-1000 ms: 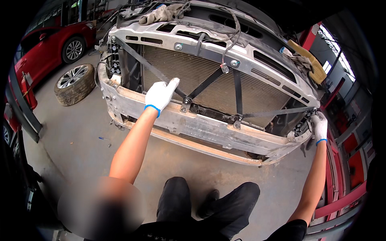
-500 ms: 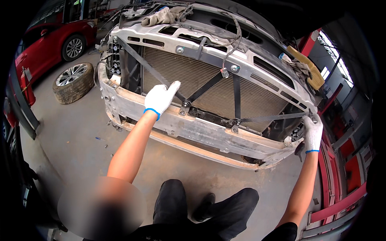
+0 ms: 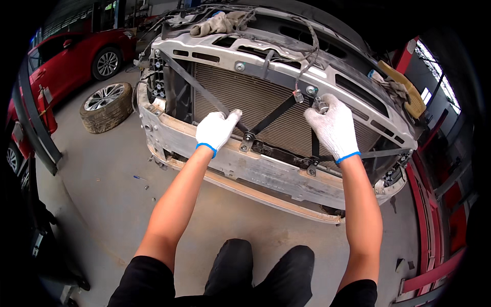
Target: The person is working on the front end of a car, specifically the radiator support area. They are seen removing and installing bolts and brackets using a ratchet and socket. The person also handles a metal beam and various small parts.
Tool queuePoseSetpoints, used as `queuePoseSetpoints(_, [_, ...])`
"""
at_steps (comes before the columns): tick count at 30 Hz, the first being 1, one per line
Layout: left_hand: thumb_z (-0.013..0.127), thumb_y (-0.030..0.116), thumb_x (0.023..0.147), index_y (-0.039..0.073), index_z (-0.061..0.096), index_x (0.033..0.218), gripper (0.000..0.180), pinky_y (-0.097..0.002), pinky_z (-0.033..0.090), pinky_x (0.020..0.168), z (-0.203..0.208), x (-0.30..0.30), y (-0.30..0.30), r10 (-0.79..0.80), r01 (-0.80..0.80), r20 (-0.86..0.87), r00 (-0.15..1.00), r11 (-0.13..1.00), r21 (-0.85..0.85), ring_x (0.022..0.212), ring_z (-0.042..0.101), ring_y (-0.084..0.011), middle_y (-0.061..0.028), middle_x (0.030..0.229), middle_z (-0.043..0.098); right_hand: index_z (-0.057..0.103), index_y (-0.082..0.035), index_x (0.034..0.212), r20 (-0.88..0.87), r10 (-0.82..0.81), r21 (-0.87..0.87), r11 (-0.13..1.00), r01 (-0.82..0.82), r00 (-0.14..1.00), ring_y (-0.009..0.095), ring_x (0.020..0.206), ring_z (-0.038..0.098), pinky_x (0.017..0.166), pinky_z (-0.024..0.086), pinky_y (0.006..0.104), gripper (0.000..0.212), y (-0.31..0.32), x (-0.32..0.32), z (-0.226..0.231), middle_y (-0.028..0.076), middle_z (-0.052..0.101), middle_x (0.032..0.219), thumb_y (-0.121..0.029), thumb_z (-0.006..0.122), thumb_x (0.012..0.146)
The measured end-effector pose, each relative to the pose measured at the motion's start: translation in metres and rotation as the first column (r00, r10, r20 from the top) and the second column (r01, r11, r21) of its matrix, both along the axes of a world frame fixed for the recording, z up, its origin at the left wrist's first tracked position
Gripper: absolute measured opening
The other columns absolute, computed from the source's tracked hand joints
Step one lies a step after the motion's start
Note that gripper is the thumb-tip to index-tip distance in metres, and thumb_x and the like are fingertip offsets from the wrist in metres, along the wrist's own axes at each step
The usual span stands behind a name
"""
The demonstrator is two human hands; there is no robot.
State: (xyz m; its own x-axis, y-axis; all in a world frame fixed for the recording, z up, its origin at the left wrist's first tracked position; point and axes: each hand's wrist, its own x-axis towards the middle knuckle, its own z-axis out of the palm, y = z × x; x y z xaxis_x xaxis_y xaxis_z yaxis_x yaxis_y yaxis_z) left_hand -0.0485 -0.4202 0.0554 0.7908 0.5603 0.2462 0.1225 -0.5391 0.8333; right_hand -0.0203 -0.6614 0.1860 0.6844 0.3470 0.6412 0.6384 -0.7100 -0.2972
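My left hand (image 3: pixel 216 129), in a white knit glove with a blue cuff, is closed in front of a diagonal dark brace bar (image 3: pixel 192 82). Its curled fingers hide whatever they may hold. To the right, my right hand (image 3: pixel 332 125), gloved alike, has its fingers closed on a small round metal part (image 3: pixel 322 107). It is raised before the radiator (image 3: pixel 261 92), close to a hanging wire connector (image 3: pixel 298 96). Other braces, such as a black bar (image 3: pixel 276 113), run down to bolted brackets on the bare metal bumper beam (image 3: pixel 225 151). Part of the right-hand bracing is hidden behind my right hand.
Grey gloves (image 3: pixel 217 24) lie on top of the car front. A loose wheel (image 3: pixel 106 108) rests on the floor at left, with a red car (image 3: pixel 76 56) beyond. Red metal framing (image 3: pixel 434 271) stands at right. Small bits and a blue pen-like item (image 3: pixel 139 177) lie on the floor.
My right hand has moved left from the far right end of the car front to before the radiator, where a metal part now shows in it. My left hand stays by the same brace.
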Motion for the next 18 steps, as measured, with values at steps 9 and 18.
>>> queuePoseSetpoints(9, [0.058, 0.065, 0.086, 0.0, 0.069, 0.071, 0.068, -0.0431, 0.05, 0.067, -0.005, 0.005, 0.002, -0.004, 0.003, 0.016, 1.0, 1.0, 0.005, 0.066, 0.065, -0.0366, -0.0187, 0.062, 0.063, 0.065, 0.005, 0.097, 0.024, 0.08, 0.021, 0.997, -0.08, 0.997, 0.037, 0.076, 0.069, 0.072, 0.055, 0.0392, 0.032, -0.002, 0.005, -0.007, 0.022, 0.068, 0.078, -0.021, 0.067, 0.079])
queuePoseSetpoints(18, [0.062, 0.052, 0.091, -0.004, 0.068, 0.072, 0.059, -0.038, 0.047, 0.061, 0.008, -0.008, 0.013, -0.113, 0.113, -0.005, 0.994, 0.993, -0.027, 0.06, 0.059, -0.0234, -0.0154, 0.057, 0.056, 0.062, 0.004, 0.087, -0.033, 0.068, -0.05, 0.996, -0.07, 0.997, 0.037, 0.071, 0.068, 0.068, 0.054, 0.0401, 0.031, 0.007, -0.001, 0.008, 0.022, 0.066, 0.071, -0.025, 0.07, 0.08])
